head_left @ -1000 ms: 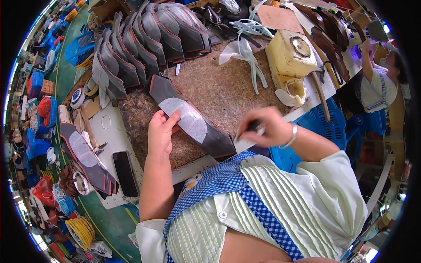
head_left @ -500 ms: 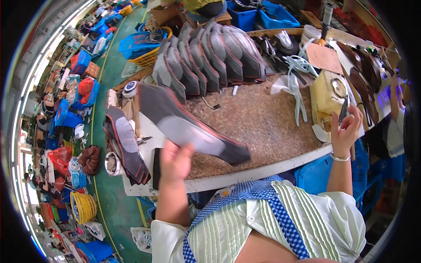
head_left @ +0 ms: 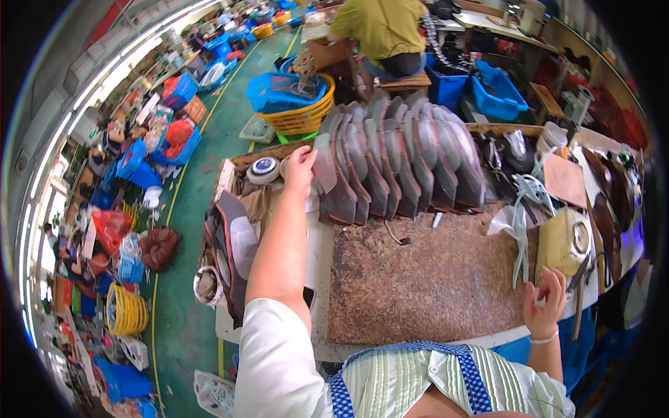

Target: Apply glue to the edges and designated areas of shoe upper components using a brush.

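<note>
My left hand (head_left: 300, 171) reaches forward to the left end of a row of curved grey-and-black panels (head_left: 397, 157) with red edging. Its fingers close on the edge of the leftmost panel (head_left: 325, 166), which leans against the others. My right hand (head_left: 546, 304) is above the table's near right side, fingers loosely bent and apart, with nothing seen in them. Beside it, a dark pointed tool (head_left: 578, 275) lies near a yellow block (head_left: 563, 242). More such panels (head_left: 240, 240) lie in a stack left of my left forearm.
A speckled brown board (head_left: 425, 279) covers the table's middle. A round tape roll (head_left: 263, 171) and a white cup-like roll (head_left: 208, 285) stand at the left edge. White straps (head_left: 519, 230) lie at right. Beyond the row are baskets (head_left: 300, 118) and a seated person (head_left: 383, 31).
My left hand has carried the panel forward from over the board to the row's left end. My right hand has come away from the dark tool. The view has shifted.
</note>
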Motion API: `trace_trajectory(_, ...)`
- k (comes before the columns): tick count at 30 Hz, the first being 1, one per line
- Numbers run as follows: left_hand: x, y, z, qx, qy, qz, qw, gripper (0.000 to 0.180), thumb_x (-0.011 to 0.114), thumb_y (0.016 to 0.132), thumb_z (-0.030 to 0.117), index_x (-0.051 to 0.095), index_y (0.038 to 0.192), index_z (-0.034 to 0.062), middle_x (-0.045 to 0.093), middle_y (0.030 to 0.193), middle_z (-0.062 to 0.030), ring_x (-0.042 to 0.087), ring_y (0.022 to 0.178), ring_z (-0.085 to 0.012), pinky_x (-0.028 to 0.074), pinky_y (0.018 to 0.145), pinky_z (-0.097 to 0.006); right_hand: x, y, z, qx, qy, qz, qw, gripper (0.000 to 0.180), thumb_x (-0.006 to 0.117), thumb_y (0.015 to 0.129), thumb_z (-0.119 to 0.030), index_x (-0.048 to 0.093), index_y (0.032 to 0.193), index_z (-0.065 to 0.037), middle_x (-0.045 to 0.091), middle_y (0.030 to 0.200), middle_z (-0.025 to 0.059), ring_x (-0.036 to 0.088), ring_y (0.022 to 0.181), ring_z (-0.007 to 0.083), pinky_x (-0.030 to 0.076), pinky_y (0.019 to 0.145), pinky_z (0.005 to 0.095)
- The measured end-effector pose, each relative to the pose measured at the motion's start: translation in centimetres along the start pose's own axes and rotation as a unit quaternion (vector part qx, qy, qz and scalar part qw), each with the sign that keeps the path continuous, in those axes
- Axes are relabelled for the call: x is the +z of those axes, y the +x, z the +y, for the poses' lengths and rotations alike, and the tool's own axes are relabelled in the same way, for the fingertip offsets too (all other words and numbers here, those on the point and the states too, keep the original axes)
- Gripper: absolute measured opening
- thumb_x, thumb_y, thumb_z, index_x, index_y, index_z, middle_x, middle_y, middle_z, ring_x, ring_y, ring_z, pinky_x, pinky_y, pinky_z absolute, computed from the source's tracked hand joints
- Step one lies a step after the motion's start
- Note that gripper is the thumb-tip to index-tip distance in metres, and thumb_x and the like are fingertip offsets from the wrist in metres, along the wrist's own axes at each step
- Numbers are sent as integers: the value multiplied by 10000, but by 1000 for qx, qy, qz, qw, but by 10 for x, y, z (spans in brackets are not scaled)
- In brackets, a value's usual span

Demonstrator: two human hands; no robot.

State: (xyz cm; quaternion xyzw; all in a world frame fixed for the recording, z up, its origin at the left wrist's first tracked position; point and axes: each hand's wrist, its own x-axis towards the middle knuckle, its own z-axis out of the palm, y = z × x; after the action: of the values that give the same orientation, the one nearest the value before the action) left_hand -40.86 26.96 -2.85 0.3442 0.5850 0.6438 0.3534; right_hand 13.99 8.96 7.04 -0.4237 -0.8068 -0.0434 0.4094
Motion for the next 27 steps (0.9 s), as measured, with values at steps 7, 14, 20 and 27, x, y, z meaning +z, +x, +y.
trace_trajectory(7,5,-82,66,360,464,231,776,330,577,842,329,598,999,39,534,1095,-212,469,1073,-362,370,897,-444,15,6,-2,-15,26,0,1000,342,619,789,-2,472,1097,18,534,979,150,381,483,106,305,415,218)
trace_trajectory(14,-98,-226,74,49,598,359,715,642,791,580,399,519,1037,39,459,1126,-170,455,1055,-356,385,855,-488,19,5,-20,-33,69,-9,997,364,640,770,-19,475,1092,16,549,950,155,394,475,119,325,419,227)
trace_trajectory(20,-113,-232,69,63,592,330,732,539,805,562,349,569,974,93,444,1196,-160,428,1104,-367,386,827,-495,26,15,-64,-134,139,-21,981,377,637,728,18,486,1074,15,558,924,160,434,481,148,359,428,243)
trace_trajectory(27,-99,-246,95,76,479,182,855,358,791,588,217,616,864,70,641,844,-139,618,806,-310,478,692,-395,11,-10,-72,-92,153,-64,982,360,620,750,-5,484,1083,-7,556,958,169,494,557,190,396,466,268)
